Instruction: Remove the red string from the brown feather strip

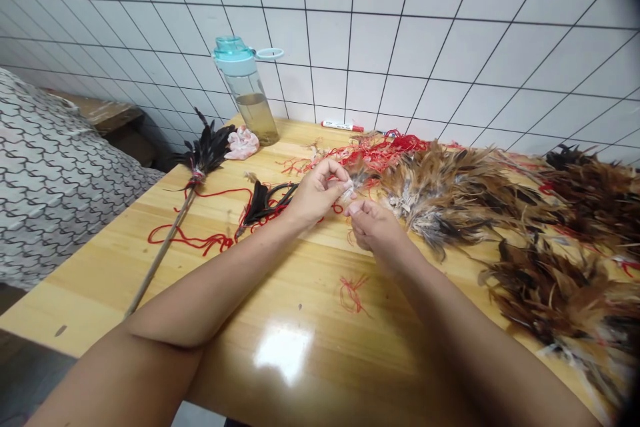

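Counter (310,293); brown feather bunch (470,183), on it, right; left hand (316,192), pinching; right hand (376,223), fingers curled closed, contents unclear; small pale piece (346,194), in left fingertips, best pinched firmly near the working end

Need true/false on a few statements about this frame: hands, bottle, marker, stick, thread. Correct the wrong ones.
1. The bottle stands on the table. True.
2. The marker lies left of the bottle in the picture. False: the marker lies right of it.
3. The stick has black feathers at one end. True.
4. The right hand grips the stick. False: the stick lies on the table, away from both hands.
5. The left hand pinches a pale piece. True.
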A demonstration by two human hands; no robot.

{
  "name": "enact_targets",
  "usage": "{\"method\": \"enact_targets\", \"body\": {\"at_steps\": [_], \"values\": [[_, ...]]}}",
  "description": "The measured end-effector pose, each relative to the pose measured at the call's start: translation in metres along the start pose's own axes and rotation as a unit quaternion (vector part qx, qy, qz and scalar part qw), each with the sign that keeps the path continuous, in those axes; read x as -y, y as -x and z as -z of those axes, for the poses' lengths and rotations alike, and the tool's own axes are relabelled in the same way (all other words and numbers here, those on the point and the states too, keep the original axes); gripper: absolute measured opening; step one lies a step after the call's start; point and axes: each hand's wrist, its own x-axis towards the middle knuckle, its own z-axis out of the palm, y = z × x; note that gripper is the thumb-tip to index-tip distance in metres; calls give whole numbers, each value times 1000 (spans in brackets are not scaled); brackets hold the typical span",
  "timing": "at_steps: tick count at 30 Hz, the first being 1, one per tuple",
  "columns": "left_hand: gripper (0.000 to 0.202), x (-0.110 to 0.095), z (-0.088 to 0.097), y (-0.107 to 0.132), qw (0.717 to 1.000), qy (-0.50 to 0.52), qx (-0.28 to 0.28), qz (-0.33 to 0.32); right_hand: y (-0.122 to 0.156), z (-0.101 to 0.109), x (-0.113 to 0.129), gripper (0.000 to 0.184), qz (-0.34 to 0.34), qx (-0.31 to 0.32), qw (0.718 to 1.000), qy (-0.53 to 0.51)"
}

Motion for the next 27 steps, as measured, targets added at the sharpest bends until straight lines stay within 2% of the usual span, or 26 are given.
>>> {"method": "enact_targets", "body": {"at_steps": [3,6,9,12,14,17,27], "values": [[16,-2,4,-3,998,-43,-15,-33,-4,11,5,12,79,-54,979,180],[10,-4,7,-1,996,-74,50,-25,-4,21,12,14,156,-120,927,319],[7,-5,7,2,990,-89,104,-19,-3,27,16,17,220,-165,879,390],[7,-5,5,4,989,-90,112,-37,-4,29,15,16,255,-169,843,442],[8,-4,5,5,988,-98,105,-49,-5,28,12,15,258,-161,829,469],[9,-3,5,5,986,-124,97,-59,-7,28,9,15,247,-161,828,477],[10,0,7,5,983,-141,96,-67,-14,34,5,15,236,-122,871,414]]}}
